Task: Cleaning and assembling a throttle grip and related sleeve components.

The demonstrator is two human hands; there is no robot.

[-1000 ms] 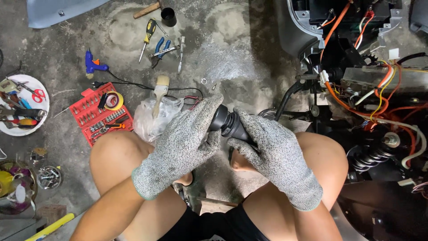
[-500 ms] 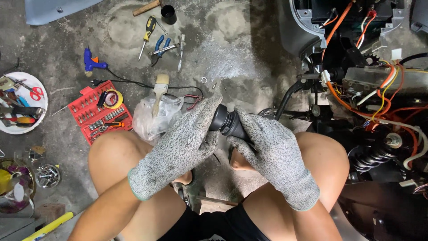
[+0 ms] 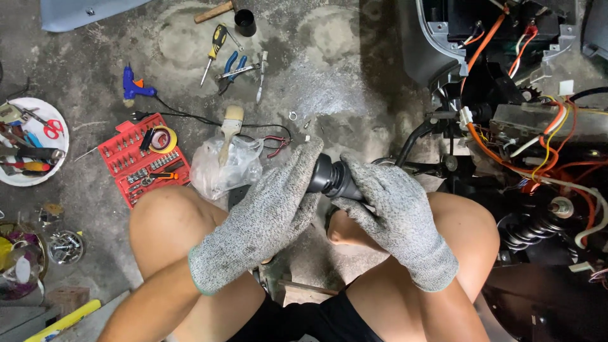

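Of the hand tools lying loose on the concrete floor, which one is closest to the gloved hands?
The paintbrush with the pale wooden handle, lying across the clear plastic bag just beside the left hand. The yellow-handled screwdriver, blue-handled pliers and hammer lie farther up the floor.

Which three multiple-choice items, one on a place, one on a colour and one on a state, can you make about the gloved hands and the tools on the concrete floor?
1. Where does the flat wooden-handled paintbrush lie?
A. Partly on the clear crumpled plastic bag
B. Inside the round white bowl
C. On the person's knee

2. What colour is the open case of screwdriver bits?
A. Blue
B. Red
C. Green

3. How is the black ribbed rubber part held?
A. It lies loose on the floor
B. Only the right hand touches it
C. Both the left hand and the right hand, in grey knitted gloves, grip it

Answers:
1 A: the handle of the brush rests over the top of the bag.
2 B: the tray is plainly red.
3 C: one glove closes on each end of the part, above the knees.
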